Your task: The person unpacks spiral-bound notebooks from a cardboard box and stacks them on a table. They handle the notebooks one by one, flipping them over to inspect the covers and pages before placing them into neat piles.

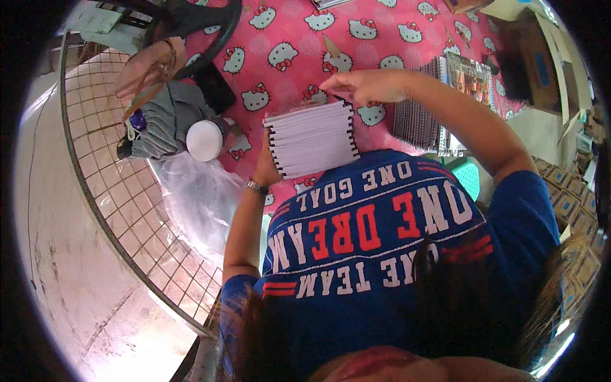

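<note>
A thick stack of ring-bound notebooks (313, 141) stands in front of my chest, its white page edges facing up and black binding loops along both sides. My left hand (268, 164), with a metal watch at the wrist, is closed around the stack's left side; its fingers are mostly hidden. Over the stack's far right corner is my right hand (372, 87), its index finger stretched out to the left and apart from the lower fingers. Nothing shows in its grip, and whether it touches the corner is unclear.
More ring-bound notebooks (417, 118) lie on the pink cat-print cloth (296, 32) under my right forearm. On the left are a white-lidded jar (205, 141), a grey cloth bundle (167, 118), clear plastic (197, 197) and a wire rack (127, 197). A cardboard box (550, 70) stands far right.
</note>
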